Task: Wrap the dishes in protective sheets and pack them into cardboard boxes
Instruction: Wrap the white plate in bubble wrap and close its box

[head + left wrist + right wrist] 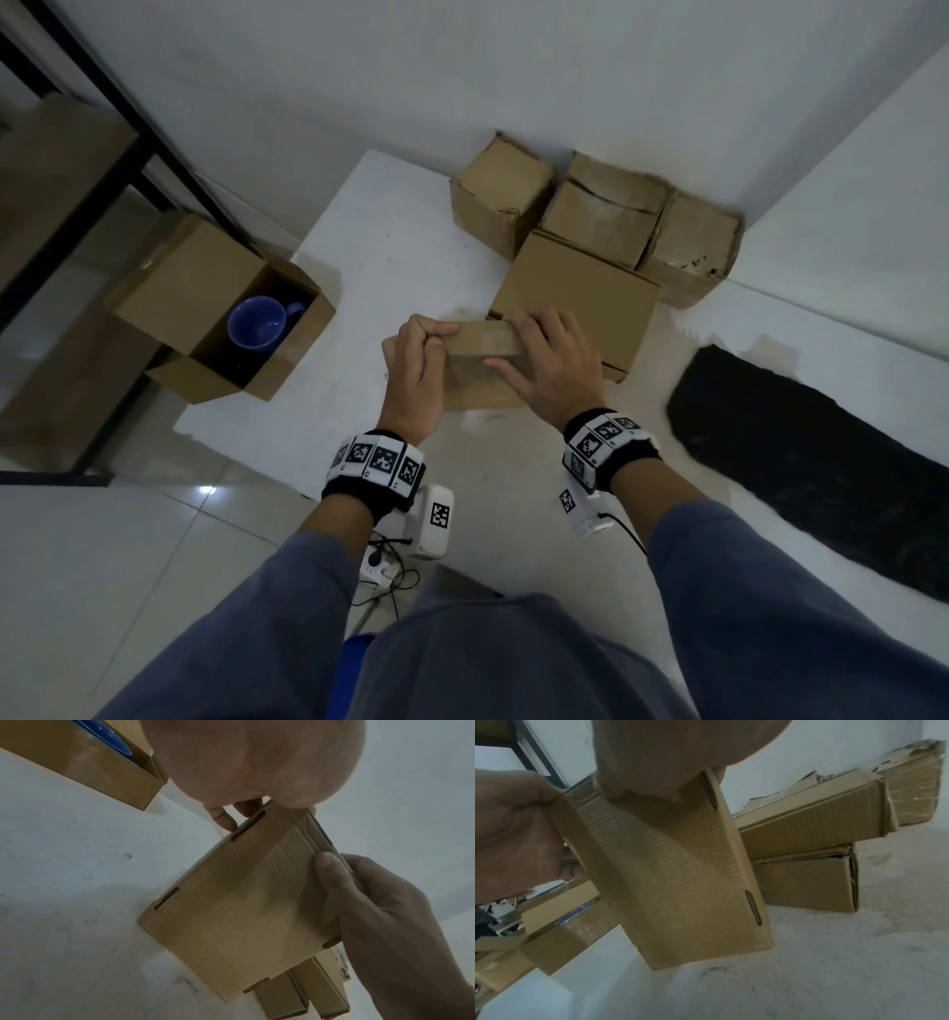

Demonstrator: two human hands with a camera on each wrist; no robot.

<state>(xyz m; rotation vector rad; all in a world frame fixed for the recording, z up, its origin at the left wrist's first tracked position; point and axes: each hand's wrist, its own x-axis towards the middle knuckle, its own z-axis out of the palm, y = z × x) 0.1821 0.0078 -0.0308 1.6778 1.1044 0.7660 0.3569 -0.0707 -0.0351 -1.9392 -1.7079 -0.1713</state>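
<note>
A small cardboard box (480, 360) stands on the white table (390, 257) between my two hands. My left hand (418, 354) grips its upper left corner with curled fingers. My right hand (544, 354) holds the top right edge, thumb pressed on the near face. The left wrist view shows the box's corrugated face (244, 902) with slots along its edge, and the right wrist view shows the same box (680, 872) upright. An open cardboard box (215, 308) at the table's left corner holds a blue mug (259, 321), bare of any sheet.
Several closed cardboard boxes (601, 216) are stacked at the back against the wall, one flat box (575, 298) just behind my hands. A black cloth (811, 462) lies on the right. A power strip with cables (380, 565) sits on the tiled floor below.
</note>
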